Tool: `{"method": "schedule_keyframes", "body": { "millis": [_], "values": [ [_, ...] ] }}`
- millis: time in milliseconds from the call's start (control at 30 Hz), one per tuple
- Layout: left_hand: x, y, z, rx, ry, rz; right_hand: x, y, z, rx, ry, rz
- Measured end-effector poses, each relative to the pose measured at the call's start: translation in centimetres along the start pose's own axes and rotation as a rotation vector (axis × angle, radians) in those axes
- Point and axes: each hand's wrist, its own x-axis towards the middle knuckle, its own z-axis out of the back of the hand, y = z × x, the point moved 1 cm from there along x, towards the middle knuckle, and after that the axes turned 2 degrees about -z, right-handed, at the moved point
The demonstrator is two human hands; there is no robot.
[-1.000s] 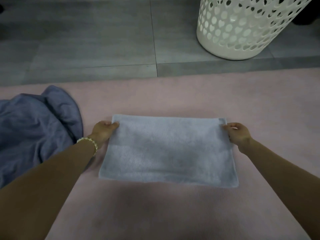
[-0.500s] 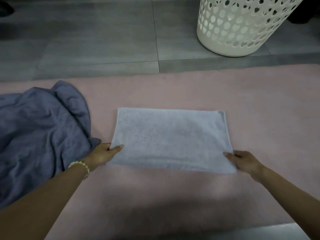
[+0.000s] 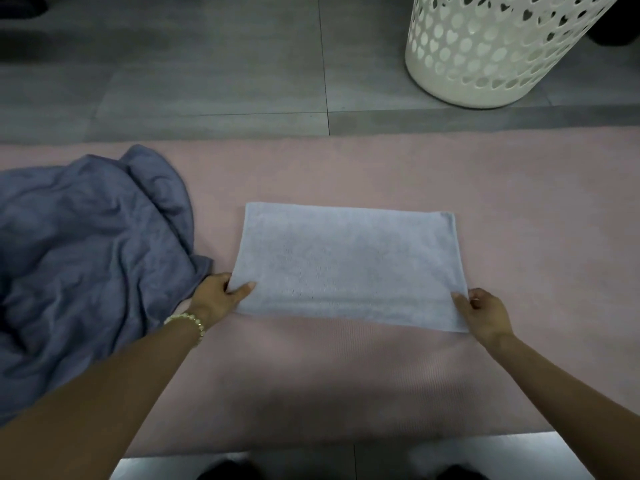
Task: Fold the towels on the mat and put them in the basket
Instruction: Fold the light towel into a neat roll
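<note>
Progress is looking partial in the head view, the only view here. A pale blue towel (image 3: 346,265) is lying flat as a tidy wide rectangle near the middle of a pink mat (image 3: 381,168). It seems already folded at least once, though its layers are not showing clearly.

The left hand (image 3: 218,299) is pinching the towel's near left corner, thumb on top and fingers tucked under the edge, so its grip is clamped on the cloth. The right hand (image 3: 485,313) is pinching the near right corner, thumb on top, its grip likewise clamped on the cloth. Another fold is probably starting.

A dark blue towel (image 3: 86,254) is lying crumpled and unfolded at the left of the mat, just beside the left hand. A white basket (image 3: 485,64) with heart-shaped holes is standing on the grey tiled floor (image 3: 207,64) beyond the mat's far right, well apart from both towels. Its rim is cut off, so whether anything is inside cannot be told. Judging by this, neither visible towel is in the basket yet, and the dark one is still waiting for folding.

A second ago both hands were holding the pale towel's far corners. Half a second ago they were arriving at the near corners with fingers lying flatter. Now they are closing on those corners.
</note>
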Motion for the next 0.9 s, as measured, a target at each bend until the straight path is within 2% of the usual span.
{"method": "schedule_keyframes", "body": {
  "millis": [67,133,167,233,300,333,433,600,667,733,800,900],
  "values": [
    [0.1,0.5,-0.4,0.05,-0.1,0.016,-1.0,0.7,-0.3,-0.04,-0.125,0.045],
    [0.1,0.6,-0.7,0.06,-0.154,0.007,-1.8,1.5,-1.4,-0.201,-0.247,0.245],
    [0.0,0.4,-0.8,0.073,-0.152,0.01,-2.2,2.0,-2.3,-0.271,-0.245,0.368],
    [0.2,0.3,-1.2,0.062,-0.122,0.03,-3.3,3.5,-4.9,-0.394,-0.071,0.541],
    [0.6,0.1,-1.5,-0.036,-0.11,0.071,-4.0,5.0,-8.1,-0.502,0.128,0.671],
    [0.8,-0.1,-1.5,-0.094,-0.114,0.086,-4.4,5.6,-9.6,-0.544,0.176,0.715],
    [1.2,-1.2,-1.5,-0.226,-0.071,0.144,-5.0,6.0,-13.1,-0.636,0.23,0.726],
    [0.7,-3.4,0.0,-0.486,0.134,0.236,-4.6,5.9,-13.9,-0.757,0.273,0.685],
    [0.2,-5.0,0.7,-0.559,0.207,0.198,-4.3,6.9,-13.2,-0.602,0.337,0.634],
    [-0.1,-7.6,0.6,-0.596,0.276,0.07,-4.0,8.4,-12.1,-0.197,0.345,0.516],
    [-0.5,-10.9,-0.8,-0.58,0.325,-0.097,-3.4,9.8,-10.5,0.236,0.349,0.303],
    [-1.7,-15.4,-5.1,-0.508,0.376,-0.281,-1.4,10.7,-7.7,0.673,0.46,0.024]
  ]
}}
